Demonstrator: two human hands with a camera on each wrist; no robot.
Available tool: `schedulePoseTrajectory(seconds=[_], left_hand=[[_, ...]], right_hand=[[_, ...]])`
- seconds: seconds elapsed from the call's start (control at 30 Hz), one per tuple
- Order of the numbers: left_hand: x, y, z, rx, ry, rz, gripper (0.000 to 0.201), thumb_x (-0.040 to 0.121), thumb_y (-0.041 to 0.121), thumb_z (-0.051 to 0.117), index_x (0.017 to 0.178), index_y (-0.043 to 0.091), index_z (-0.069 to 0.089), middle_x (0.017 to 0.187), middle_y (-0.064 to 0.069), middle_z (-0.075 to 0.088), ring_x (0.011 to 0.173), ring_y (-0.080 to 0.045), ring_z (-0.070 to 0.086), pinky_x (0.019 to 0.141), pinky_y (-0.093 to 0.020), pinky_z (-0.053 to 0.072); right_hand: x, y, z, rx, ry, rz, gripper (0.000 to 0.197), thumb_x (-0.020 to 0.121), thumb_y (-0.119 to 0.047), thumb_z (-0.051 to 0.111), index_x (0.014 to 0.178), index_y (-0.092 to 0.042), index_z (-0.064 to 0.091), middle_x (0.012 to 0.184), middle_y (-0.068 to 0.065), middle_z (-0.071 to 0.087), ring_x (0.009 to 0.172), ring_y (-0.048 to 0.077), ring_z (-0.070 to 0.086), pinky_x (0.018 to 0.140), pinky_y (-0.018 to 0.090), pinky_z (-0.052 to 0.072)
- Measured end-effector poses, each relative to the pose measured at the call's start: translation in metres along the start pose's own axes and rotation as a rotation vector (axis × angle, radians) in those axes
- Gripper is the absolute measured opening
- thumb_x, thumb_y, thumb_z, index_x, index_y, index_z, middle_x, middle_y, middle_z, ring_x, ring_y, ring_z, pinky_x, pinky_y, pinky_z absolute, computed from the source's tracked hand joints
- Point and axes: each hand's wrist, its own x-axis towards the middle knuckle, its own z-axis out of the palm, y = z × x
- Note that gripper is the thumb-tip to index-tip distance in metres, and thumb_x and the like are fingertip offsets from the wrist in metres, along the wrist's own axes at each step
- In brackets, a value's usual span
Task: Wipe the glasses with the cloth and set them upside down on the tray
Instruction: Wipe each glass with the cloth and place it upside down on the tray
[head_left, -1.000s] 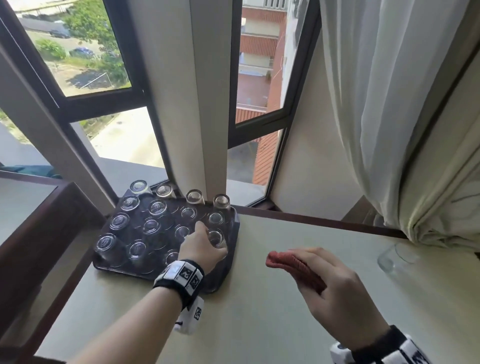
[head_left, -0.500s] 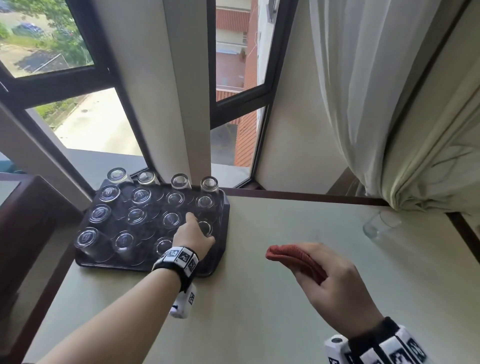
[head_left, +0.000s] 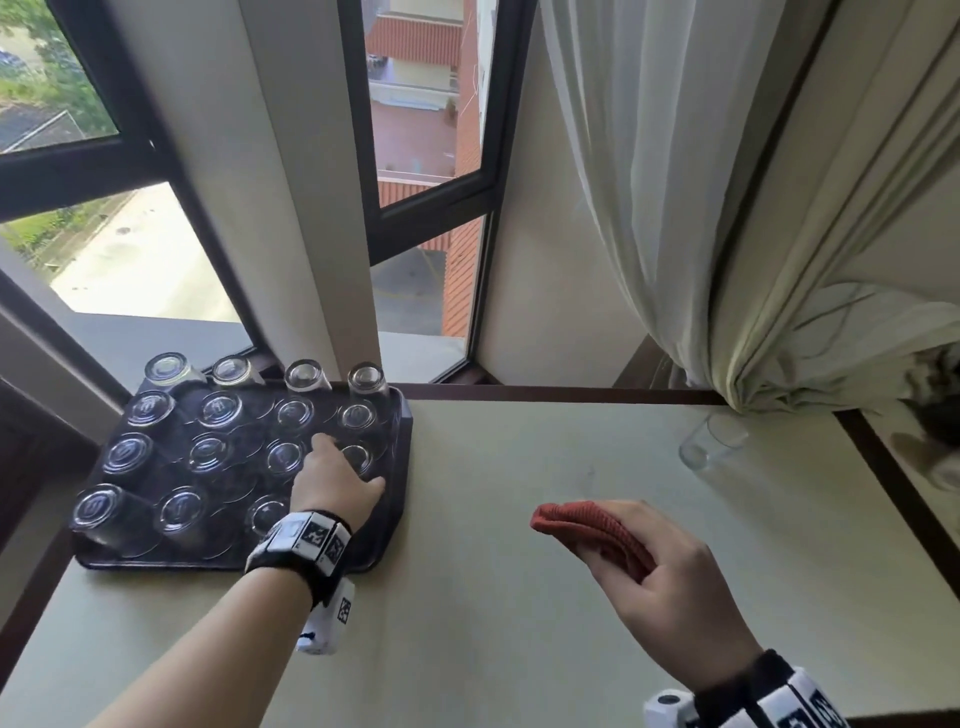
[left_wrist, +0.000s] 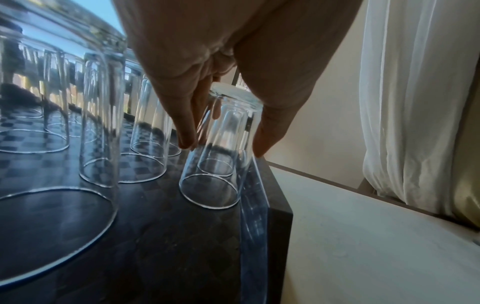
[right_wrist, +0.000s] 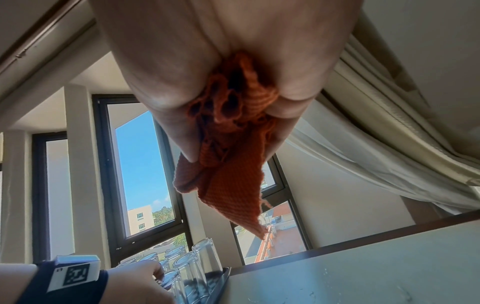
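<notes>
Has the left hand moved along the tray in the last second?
No. The left hand remains at the tray's near right corner, fingers around the same upturned glass.

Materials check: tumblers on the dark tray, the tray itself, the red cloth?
Clear tumblers: glass by the look, smooth, see-through with bright rim highlights. Dark rectangular tray: probably plastic; glossy raised rim, chequered base. Red cloth: woven textile, matte, waffle-like ribbed weave, folds limply in the right hand.
</notes>
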Motion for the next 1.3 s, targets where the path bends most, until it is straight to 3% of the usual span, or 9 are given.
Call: schedulePoseTrajectory(seconds=[0.2,0.3,0.43,0.57,0.73,0.9,1.07,1.17,1.3], left_hand=[[-0.071,0.048,0.007,-0.152,0.190,0.180,0.072,0.085,0.041,0.084,0.138,0.009,0.049,0.128,-0.014,0.055,0.125,-0.037,0.050,0.111,-0.049,0.041],[-0.098,0.090,0.049,-0.223,0.058,0.330,0.065,0.084,0.041,0.085,0.134,0.015,0.053,0.122,-0.003,0.059,0.118,-0.025,0.058,0.106,-0.043,0.047],[-0.114,0.171,0.117,-0.162,-0.161,0.489,0.063,0.088,0.048,0.080,0.136,0.023,0.049,0.120,0.008,0.057,0.116,-0.013,0.059,0.101,-0.033,0.051],[-0.115,0.255,0.183,-0.052,-0.318,0.587,0.071,0.092,0.051,0.075,0.148,0.024,0.040,0.140,0.002,0.054,0.131,-0.017,0.053,0.110,-0.032,0.045],[-0.106,0.332,0.253,0.111,-0.454,0.667,0.103,0.088,0.050,0.080,0.165,0.022,0.018,0.161,-0.007,0.038,0.147,-0.029,0.039,0.122,-0.042,0.036],[-0.096,0.373,0.303,0.202,-0.466,0.640,0.112,0.088,0.044,0.082,0.167,0.018,0.008,0.164,-0.010,0.033,0.149,-0.032,0.037,0.122,-0.042,0.035],[-0.087,0.381,0.325,0.115,-0.400,0.598,0.074,0.093,0.032,0.076,0.152,0.016,0.033,0.153,-0.010,0.049,0.137,-0.030,0.052,0.114,-0.039,0.043],[-0.090,0.372,0.322,0.002,-0.388,0.538,0.073,0.090,0.033,0.080,0.148,0.017,0.038,0.150,-0.004,0.053,0.135,-0.025,0.054,0.111,-0.035,0.044],[-0.105,0.348,0.290,-0.282,-0.342,0.438,0.071,0.081,0.043,0.088,0.137,0.027,0.048,0.129,0.006,0.065,0.116,-0.017,0.064,0.101,-0.034,0.051]], right_hand=[[0.001,0.028,-0.050,0.032,0.138,0.090,0.033,0.090,0.002,0.071,0.112,-0.023,0.075,0.111,-0.009,0.076,0.108,0.015,0.072,0.097,0.040,0.056],[-0.001,0.046,-0.086,0.022,0.204,0.181,0.031,0.091,-0.002,0.070,0.111,-0.025,0.075,0.108,-0.012,0.076,0.106,0.012,0.072,0.095,0.039,0.056],[-0.006,0.069,-0.139,-0.075,0.367,0.290,0.025,0.085,-0.012,0.078,0.104,-0.027,0.075,0.092,-0.018,0.076,0.091,0.001,0.071,0.085,0.023,0.056],[-0.011,0.095,-0.192,-0.143,0.422,0.349,0.024,0.085,-0.019,0.078,0.104,-0.032,0.072,0.094,-0.024,0.073,0.091,-0.005,0.067,0.078,0.008,0.051],[-0.020,0.122,-0.242,-0.141,0.478,0.407,0.021,0.086,-0.024,0.077,0.103,-0.035,0.071,0.094,-0.022,0.073,0.092,-0.004,0.068,0.079,0.013,0.055],[-0.029,0.143,-0.271,-0.115,0.506,0.460,0.021,0.086,-0.026,0.076,0.106,-0.032,0.072,0.097,-0.017,0.075,0.094,0.001,0.070,0.083,0.023,0.058],[-0.035,0.151,-0.285,-0.114,0.518,0.472,0.020,0.087,-0.030,0.076,0.106,-0.032,0.072,0.097,-0.015,0.076,0.094,0.002,0.071,0.085,0.029,0.059],[-0.033,0.151,-0.286,-0.085,0.512,0.483,0.019,0.087,-0.028,0.076,0.106,-0.031,0.073,0.098,-0.013,0.076,0.094,0.007,0.072,0.086,0.039,0.060],[-0.025,0.142,-0.280,-0.078,0.494,0.453,0.016,0.089,-0.023,0.074,0.103,-0.031,0.073,0.094,-0.016,0.075,0.089,0.003,0.070,0.078,0.034,0.060]])
